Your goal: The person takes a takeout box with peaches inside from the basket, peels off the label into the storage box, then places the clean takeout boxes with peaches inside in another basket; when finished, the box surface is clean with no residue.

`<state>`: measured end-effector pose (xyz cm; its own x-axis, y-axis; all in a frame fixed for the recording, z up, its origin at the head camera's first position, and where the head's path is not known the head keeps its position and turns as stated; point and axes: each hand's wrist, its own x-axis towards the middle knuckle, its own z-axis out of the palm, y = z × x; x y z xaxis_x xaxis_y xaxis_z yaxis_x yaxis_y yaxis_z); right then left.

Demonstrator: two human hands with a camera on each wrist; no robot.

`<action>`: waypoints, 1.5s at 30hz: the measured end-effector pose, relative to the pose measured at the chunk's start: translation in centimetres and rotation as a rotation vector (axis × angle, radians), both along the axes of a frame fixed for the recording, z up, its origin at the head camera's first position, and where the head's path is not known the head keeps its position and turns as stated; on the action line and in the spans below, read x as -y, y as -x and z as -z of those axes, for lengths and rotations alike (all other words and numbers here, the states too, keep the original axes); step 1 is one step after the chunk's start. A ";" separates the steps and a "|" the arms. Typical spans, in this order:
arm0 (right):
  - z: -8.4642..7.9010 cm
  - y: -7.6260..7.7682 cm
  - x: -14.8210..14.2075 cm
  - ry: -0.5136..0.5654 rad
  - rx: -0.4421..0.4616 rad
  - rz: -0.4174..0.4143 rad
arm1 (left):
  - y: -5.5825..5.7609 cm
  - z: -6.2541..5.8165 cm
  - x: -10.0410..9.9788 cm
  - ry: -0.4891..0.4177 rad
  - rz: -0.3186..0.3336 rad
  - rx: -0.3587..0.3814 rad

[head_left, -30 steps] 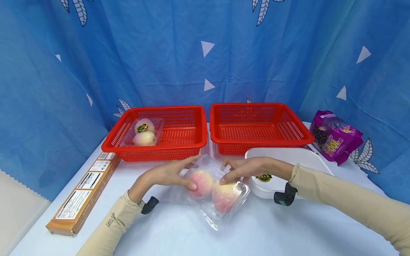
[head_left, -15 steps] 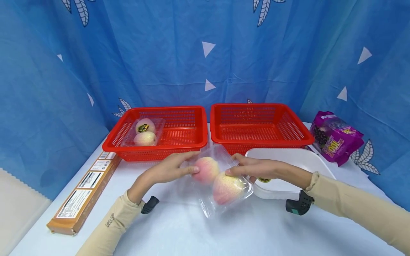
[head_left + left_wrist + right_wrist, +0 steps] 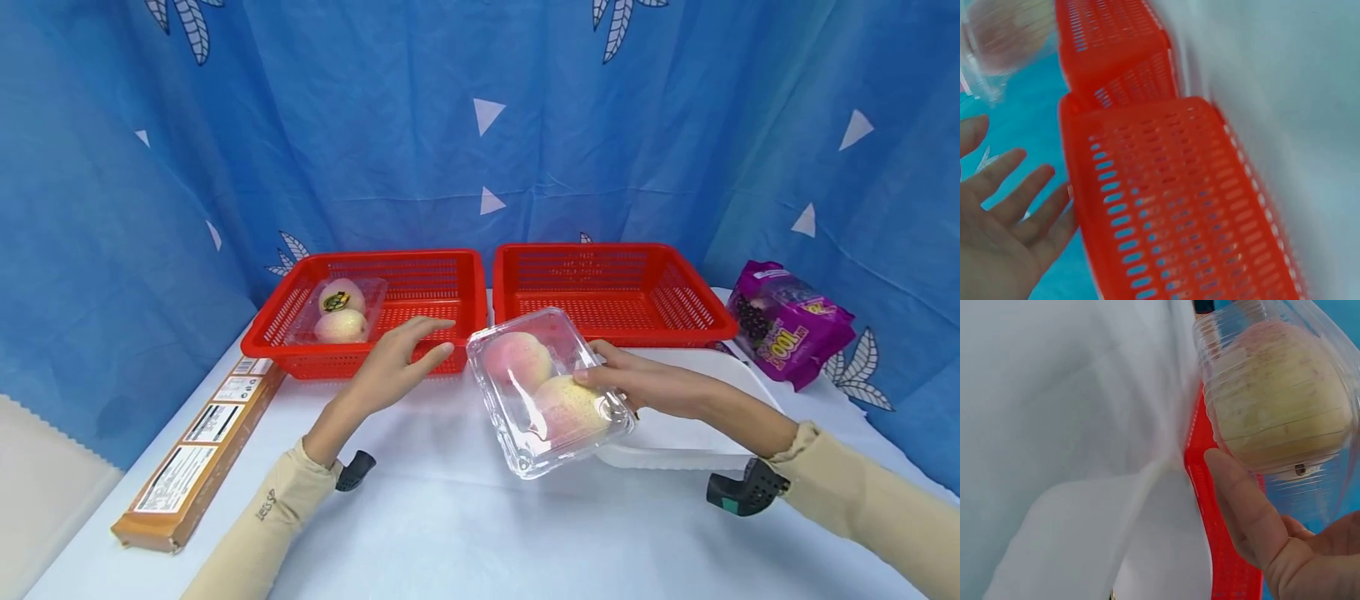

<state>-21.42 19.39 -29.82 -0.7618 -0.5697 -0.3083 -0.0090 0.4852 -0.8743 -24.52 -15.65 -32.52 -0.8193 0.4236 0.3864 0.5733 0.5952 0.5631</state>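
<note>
My right hand (image 3: 656,383) grips a clear plastic fruit box (image 3: 495,408) by its right end, thumb on top and fingers below. Inside lie two pink and yellow peaches, one at the far side (image 3: 517,360) and one nearer the thumb (image 3: 572,408). The box is raised over the table and tilted. In the right wrist view, my fingers (image 3: 1244,500) reach up to the ribbed side of the box beside a peach (image 3: 1285,394). My left hand (image 3: 393,367) holds nothing, its fingers spread near the left red basket (image 3: 420,315); the left wrist view shows them beside the basket's wall.
A second boxed pair of peaches (image 3: 341,312) with a black sticker lies in the left basket. Another red basket (image 3: 581,310) stands beside it. At right are a white tub (image 3: 720,425), partly behind my right arm, and a purple grape bag (image 3: 787,325). A long cardboard box (image 3: 198,446) lies left.
My left hand has let go of the fruit box and drawn back left and upward. My right hand has lifted and turned the box, carrying it right.
</note>
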 end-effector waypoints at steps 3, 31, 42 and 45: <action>-0.3 0.0 -1.0 0.039 -0.014 0.006 | 0.9 0.5 -0.8 0.028 -0.036 -0.016; -6.1 9.5 -9.2 -0.019 -0.196 0.257 | 4.3 2.0 -7.6 0.357 -0.118 -0.105; -7.5 13.9 -9.9 -0.110 -0.111 0.279 | 4.3 2.3 -7.7 0.359 -0.138 -0.116; -7.5 14.8 -10.3 -0.141 -0.092 0.292 | 4.2 2.3 -8.0 0.373 -0.149 -0.123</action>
